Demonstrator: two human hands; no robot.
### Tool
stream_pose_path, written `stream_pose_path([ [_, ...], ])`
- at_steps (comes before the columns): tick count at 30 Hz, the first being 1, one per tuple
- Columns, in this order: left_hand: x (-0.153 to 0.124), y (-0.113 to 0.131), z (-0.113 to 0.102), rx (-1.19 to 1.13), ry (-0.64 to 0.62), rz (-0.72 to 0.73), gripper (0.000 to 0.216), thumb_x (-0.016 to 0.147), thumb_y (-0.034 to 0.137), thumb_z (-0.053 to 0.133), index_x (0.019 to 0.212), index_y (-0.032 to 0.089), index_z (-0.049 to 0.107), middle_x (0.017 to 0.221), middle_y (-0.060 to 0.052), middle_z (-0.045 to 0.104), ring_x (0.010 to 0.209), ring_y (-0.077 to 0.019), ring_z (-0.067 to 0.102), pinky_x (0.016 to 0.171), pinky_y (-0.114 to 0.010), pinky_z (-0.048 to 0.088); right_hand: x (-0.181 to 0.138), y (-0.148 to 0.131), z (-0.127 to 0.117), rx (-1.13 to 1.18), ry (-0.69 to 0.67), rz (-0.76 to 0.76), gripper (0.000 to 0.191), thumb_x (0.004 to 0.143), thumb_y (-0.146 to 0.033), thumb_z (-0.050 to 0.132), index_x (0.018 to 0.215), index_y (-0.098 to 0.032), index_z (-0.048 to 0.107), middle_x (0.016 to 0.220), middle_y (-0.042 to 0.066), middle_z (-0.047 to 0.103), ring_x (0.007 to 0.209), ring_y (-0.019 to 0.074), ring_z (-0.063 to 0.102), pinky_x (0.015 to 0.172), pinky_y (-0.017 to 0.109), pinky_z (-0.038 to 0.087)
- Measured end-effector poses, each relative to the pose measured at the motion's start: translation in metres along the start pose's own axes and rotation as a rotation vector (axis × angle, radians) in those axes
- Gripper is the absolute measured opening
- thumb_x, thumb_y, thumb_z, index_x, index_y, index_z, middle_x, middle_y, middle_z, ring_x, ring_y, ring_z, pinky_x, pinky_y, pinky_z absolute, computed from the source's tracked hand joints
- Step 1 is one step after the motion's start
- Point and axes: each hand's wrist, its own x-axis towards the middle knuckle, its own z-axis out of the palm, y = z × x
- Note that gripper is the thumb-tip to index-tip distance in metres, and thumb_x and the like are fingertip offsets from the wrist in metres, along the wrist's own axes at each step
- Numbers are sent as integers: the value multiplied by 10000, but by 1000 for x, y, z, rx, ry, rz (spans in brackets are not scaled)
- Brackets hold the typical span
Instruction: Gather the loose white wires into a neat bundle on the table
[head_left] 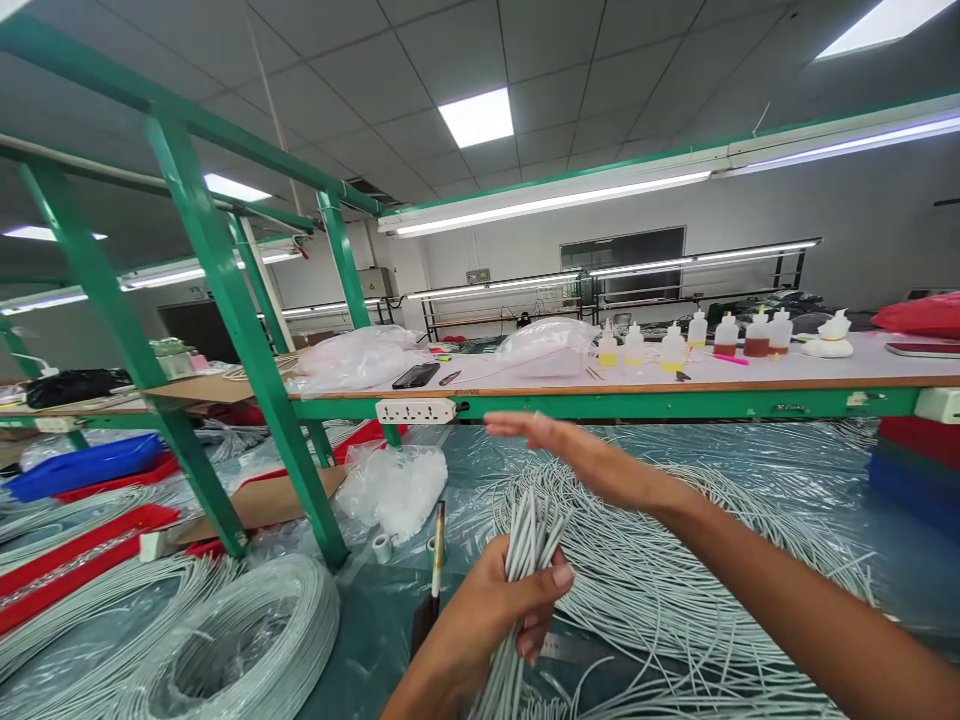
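My left hand [517,605] is wrapped around a bundle of thin white cables [534,530], whose cut ends stick up above the thumb. Above and a little to the right, my right hand [555,440] is stretched out flat with its fingers extended, apart from the bundle and holding nothing. Under and behind both hands lies a wide, loose coil of white cable [660,570]. The lower part of the bundle runs down out of the view.
A workbench [480,394] with a power strip [416,411], a phone [415,376] and several dropper bottles [673,350] stands ahead. Green posts [247,350] rise at left, near a tight cable coil [247,640] and red trays [75,565]. A brush-like handle [438,550] stands beside my left hand.
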Motion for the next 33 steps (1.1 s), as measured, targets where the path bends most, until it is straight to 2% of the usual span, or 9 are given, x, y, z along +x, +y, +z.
stream_pose_path([
  [2,-3,2,-1,13,-12,-13,272,683,400,685,729,193,515,408,119,340,312,-25,272,332,-161,270,-2,0,3,-21,-120,-29,446,851,-554,420,1237,-346,500,1331,-20,500,1225,200,435,1050,419,326],
  [3,-4,4,-1,12,-12,-20,284,682,413,684,731,196,507,410,120,337,312,-25,268,331,-162,270,-3,2,4,-9,-92,-25,440,846,-549,437,1226,-341,513,1324,-14,508,1220,207,443,1051,428,327],
  [7,-9,7,0,1,30,-16,314,689,430,681,777,205,481,430,121,357,330,-23,285,351,-156,289,-15,14,4,90,225,44,447,885,-534,352,1271,-336,459,1346,11,483,1268,208,384,1089,448,257],
  [11,-8,0,1,-6,-9,25,305,687,430,678,757,204,485,410,119,365,313,-23,296,339,-155,286,-32,21,24,95,119,131,564,877,-556,334,1390,-340,240,1443,39,343,1328,220,279,1096,492,200],
  [14,-5,-7,2,1,-65,18,250,689,361,683,767,199,511,385,115,367,301,-30,295,323,-159,275,-40,21,41,13,93,113,616,865,-533,397,1407,-332,182,1434,71,352,1321,230,287,1077,522,198],
  [18,-9,-9,1,52,-99,-18,223,711,322,676,819,182,541,404,107,406,320,-29,321,326,-149,273,-42,20,42,135,-73,80,682,804,-573,477,1394,-363,206,1341,80,460,1243,247,398,996,491,339],
  [22,-14,-10,-2,-31,-191,7,292,714,412,668,790,177,512,411,113,382,316,-19,294,318,-140,259,-41,20,37,417,-185,52,557,860,-601,289,1348,-338,346,1271,88,520,1173,256,470,967,515,364],
  [27,-16,-13,-3,-80,-214,-14,336,717,474,636,769,170,503,404,106,383,294,-20,284,301,-138,266,-38,22,44,423,-99,71,349,888,-435,422,1171,-295,571,1098,65,644,1047,240,573,947,511,386],
  [33,-16,-12,-1,-212,-130,-60,268,675,365,655,796,167,520,431,91,438,289,-25,332,314,-143,303,-42,22,53,514,13,20,328,909,-368,391,1189,-299,547,1146,55,619,1037,210,579,893,436,446],
])
